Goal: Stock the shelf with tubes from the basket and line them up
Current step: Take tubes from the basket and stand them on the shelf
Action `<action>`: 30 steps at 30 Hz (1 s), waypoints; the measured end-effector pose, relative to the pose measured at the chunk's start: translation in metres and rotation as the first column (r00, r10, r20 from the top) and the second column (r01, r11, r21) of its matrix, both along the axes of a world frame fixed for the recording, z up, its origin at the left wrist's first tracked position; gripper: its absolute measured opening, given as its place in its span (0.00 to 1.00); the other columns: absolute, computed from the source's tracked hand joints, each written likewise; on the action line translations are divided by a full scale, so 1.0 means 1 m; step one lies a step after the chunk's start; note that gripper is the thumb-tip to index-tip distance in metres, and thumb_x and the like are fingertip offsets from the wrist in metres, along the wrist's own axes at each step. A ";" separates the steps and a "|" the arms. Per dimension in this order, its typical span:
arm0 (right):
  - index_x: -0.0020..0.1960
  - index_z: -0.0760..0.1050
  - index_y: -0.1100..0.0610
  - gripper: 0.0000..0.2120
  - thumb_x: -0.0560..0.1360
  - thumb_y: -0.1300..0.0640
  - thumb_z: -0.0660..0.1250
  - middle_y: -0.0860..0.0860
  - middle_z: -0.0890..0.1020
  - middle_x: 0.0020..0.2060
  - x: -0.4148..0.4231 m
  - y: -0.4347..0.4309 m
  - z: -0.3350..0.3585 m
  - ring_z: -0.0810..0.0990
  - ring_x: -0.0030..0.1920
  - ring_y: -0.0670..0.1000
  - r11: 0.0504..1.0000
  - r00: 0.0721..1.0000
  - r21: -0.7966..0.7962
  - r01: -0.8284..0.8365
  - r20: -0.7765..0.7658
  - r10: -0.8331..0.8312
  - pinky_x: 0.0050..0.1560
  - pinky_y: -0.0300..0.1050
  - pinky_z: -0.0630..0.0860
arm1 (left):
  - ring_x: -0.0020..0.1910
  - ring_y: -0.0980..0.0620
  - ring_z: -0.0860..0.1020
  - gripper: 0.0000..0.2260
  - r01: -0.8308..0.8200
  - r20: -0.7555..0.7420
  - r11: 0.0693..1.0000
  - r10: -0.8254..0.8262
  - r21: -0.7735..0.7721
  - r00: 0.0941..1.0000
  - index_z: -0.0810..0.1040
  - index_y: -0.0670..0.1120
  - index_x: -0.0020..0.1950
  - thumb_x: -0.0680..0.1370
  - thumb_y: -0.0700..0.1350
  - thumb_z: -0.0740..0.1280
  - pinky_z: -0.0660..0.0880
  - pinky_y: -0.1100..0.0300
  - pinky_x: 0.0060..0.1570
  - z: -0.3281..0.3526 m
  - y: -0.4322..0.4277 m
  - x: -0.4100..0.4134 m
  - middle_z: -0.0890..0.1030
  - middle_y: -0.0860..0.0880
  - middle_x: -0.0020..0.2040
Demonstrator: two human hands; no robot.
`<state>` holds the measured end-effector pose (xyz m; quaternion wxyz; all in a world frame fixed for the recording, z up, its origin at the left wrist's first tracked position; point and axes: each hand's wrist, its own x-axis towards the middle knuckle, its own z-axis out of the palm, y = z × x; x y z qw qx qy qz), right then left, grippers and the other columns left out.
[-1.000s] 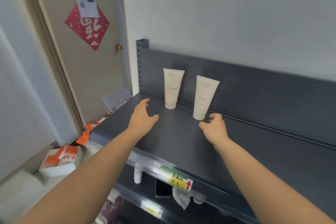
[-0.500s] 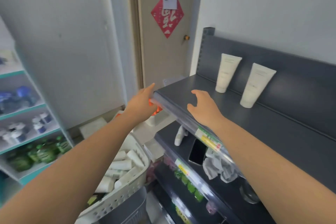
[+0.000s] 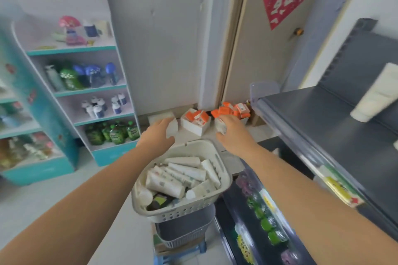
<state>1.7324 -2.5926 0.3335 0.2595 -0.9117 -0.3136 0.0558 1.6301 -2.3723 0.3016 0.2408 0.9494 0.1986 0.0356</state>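
A pale perforated basket (image 3: pixel 224 180) full of several white tubes (image 3: pixel 183 175) sits below me on a grey bin. My left hand (image 3: pixel 156 136) hovers over the basket's far left rim, fingers apart and empty. My right hand (image 3: pixel 231 131) hovers over the far right rim, also empty with fingers loosely spread. The dark grey shelf (image 3: pixel 323 127) runs along the right. One white tube (image 3: pixel 375 94) stands on it, blurred, at the frame's right edge.
A teal and white rack (image 3: pixel 71 92) of bottles stands at the left. White boxes with orange packets (image 3: pixel 196 119) lie on the floor by the door. Lower shelf tiers (image 3: pixel 265 217) with small goods run under the grey shelf.
My view has swung left and down from the shelf to the basket. Both hands have left the shelf edge and come over the basket's far rim. Only one shelf tube stays in view.
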 end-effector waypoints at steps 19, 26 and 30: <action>0.75 0.62 0.55 0.26 0.79 0.54 0.63 0.54 0.68 0.71 0.005 0.073 -0.193 0.71 0.67 0.56 0.912 0.930 -0.403 -0.083 -0.360 -0.074 0.65 0.52 0.70 | 0.64 0.48 0.72 0.28 0.010 -0.533 0.971 -0.139 -0.238 0.834 0.63 0.54 0.75 0.76 0.46 0.68 0.73 0.54 0.62 -0.184 0.066 -0.004 0.69 0.49 0.70; 0.71 0.65 0.55 0.21 0.79 0.54 0.62 0.54 0.71 0.64 0.008 0.075 -0.246 0.74 0.61 0.55 0.862 0.878 -0.488 -0.139 -0.463 -0.120 0.60 0.52 0.74 | 0.21 0.58 0.79 0.22 -0.519 -0.637 0.777 0.204 -0.356 0.743 0.64 0.44 0.67 0.78 0.51 0.67 0.72 0.62 0.23 -0.202 0.048 0.001 0.76 0.51 0.41; 0.69 0.64 0.52 0.22 0.78 0.53 0.63 0.54 0.69 0.63 0.011 0.087 -0.270 0.73 0.59 0.55 0.824 0.918 -0.539 -0.174 -0.392 -0.062 0.57 0.52 0.75 | 0.14 0.59 0.74 0.36 -0.612 -0.683 0.703 0.247 -0.362 0.687 0.52 0.44 0.73 0.76 0.58 0.68 0.70 0.64 0.19 -0.195 0.042 0.016 0.70 0.51 0.38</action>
